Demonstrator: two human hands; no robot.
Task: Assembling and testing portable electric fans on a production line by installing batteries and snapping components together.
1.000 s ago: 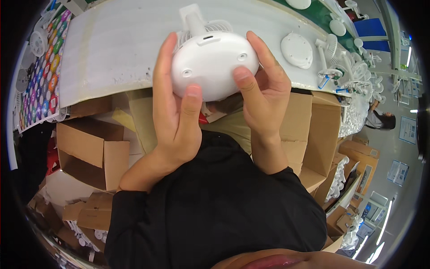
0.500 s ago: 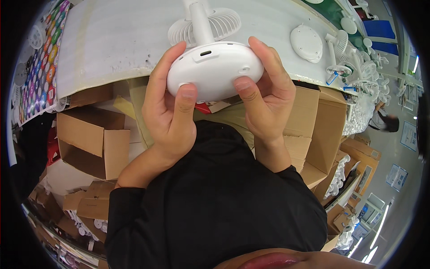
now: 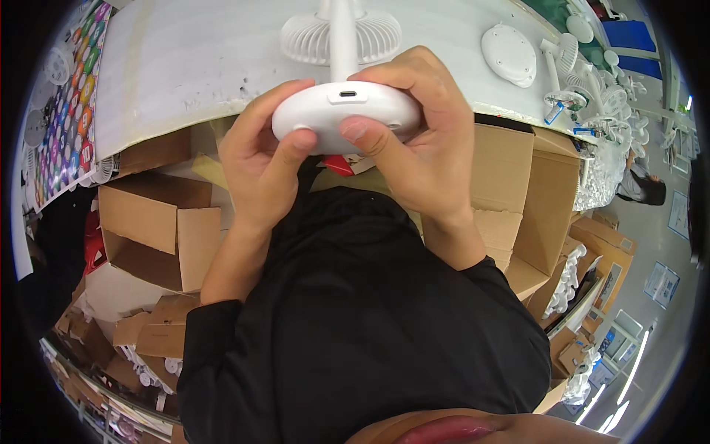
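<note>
I hold a small white desk fan by its oval base (image 3: 345, 117) just in front of the table's near edge. My left hand (image 3: 259, 159) grips the base's left end, thumb on its front rim. My right hand (image 3: 418, 140) wraps the right end, thumb pressed on the front and fingers over the top. The base's edge with a small port slot faces me. The fan's stem and round grille head (image 3: 340, 33) point away from me over the white table (image 3: 185, 66).
A loose white round base (image 3: 509, 53) lies on the table to the right, with several more white fans (image 3: 592, 89) farther right. Open cardboard boxes (image 3: 151, 222) stand left and right below the table. A colourful dotted sheet (image 3: 63, 111) lies at the left.
The fan has tilted from showing the base's underside to showing its edge, with the head swung farther away. Both hands shifted their grip around the base and came lower in view.
</note>
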